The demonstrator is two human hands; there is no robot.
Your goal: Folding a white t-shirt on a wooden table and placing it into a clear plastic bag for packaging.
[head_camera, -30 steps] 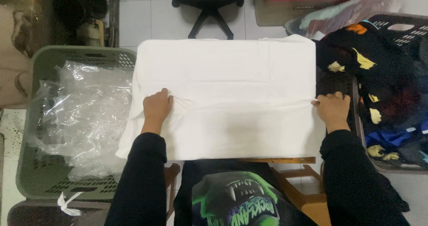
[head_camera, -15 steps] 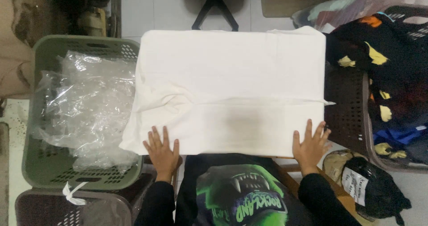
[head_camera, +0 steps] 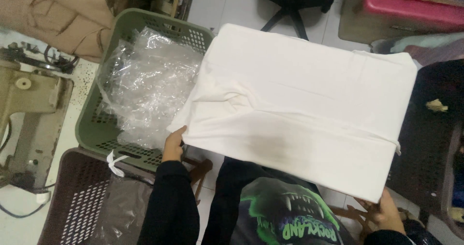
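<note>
The white folded garment [head_camera: 309, 114] lies flat across the desk, one fold already made, its near edge not yet turned; left hand [head_camera: 173, 146] and right hand [head_camera: 386, 211] each pinch a near corner; green basket [head_camera: 104, 109] of clear plastic bags [head_camera: 145, 85] just beside.

Wooden table [head_camera: 349, 212] (mostly hidden) under folded white cloth [head_camera: 309, 104].

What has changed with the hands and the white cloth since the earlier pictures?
Both hands moved from on top of the white cloth back to its near edge: the left hand now grips the near left corner, the right hand the near right corner, fingers going under. The cloth stays folded and flat. The green basket still holds the clear plastic bags.
</note>
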